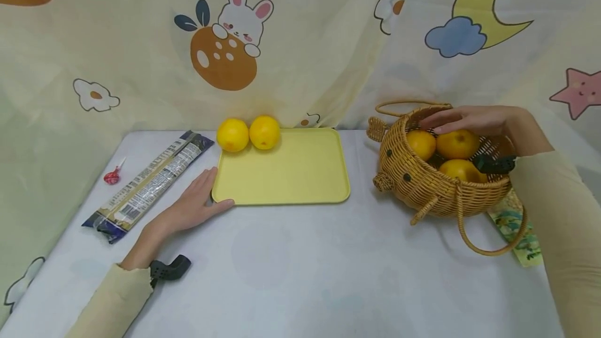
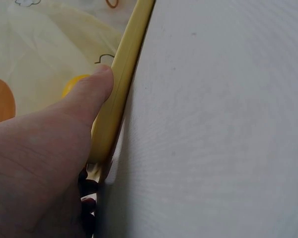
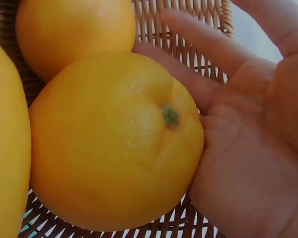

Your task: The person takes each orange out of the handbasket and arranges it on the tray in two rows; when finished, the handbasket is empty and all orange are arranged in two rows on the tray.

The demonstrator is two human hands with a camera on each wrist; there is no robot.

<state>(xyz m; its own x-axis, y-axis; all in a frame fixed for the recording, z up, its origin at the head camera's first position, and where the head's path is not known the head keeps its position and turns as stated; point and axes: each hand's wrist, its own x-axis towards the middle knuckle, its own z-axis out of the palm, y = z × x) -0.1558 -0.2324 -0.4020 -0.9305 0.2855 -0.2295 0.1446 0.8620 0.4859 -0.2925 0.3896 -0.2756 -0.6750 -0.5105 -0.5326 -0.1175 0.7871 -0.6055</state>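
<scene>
My left hand (image 1: 194,205) rests at the near left corner of a yellow tray (image 1: 300,171). Its thumb lies along the front edge, touching the tray's side in the left wrist view. Two oranges (image 1: 265,132) sit side by side at the tray's back left corner. My right hand (image 1: 483,119) reaches into a wicker basket (image 1: 422,186) shaped like an animal, which holds three oranges. In the right wrist view, the palm lies against one orange (image 3: 114,144) with a green stem end, and the fingers extend loosely behind it, not wrapped round it.
Left of the tray lies a long blue-and-silver packet (image 1: 150,184), with a red-wrapped lollipop (image 1: 112,175) beyond it. A green-and-yellow patterned packet (image 1: 521,239) lies partly under the basket. One basket handle (image 1: 488,252) hangs toward the front, and a printed cloth (image 1: 319,30) hangs behind the table.
</scene>
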